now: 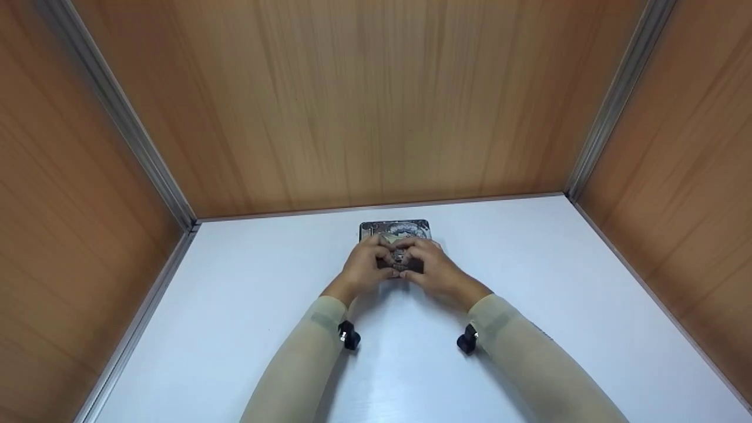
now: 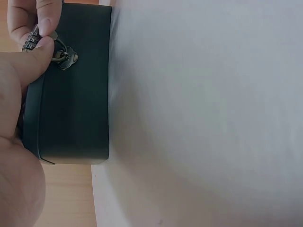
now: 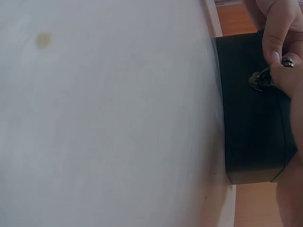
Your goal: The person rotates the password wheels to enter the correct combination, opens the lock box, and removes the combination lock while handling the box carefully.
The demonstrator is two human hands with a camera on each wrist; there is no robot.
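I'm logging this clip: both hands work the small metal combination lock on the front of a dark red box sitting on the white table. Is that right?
Not quite. The box is dark green-black, not dark red; both wrist views show its plain dark front. The rest holds: the left hand and right hand both pinch the small metal combination lock at its front clasp, and the box sits on the white table.

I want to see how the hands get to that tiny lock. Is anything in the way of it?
No. Both the left hand and right hand already pinch the small lock at the dark box's front; nothing visible lies between.
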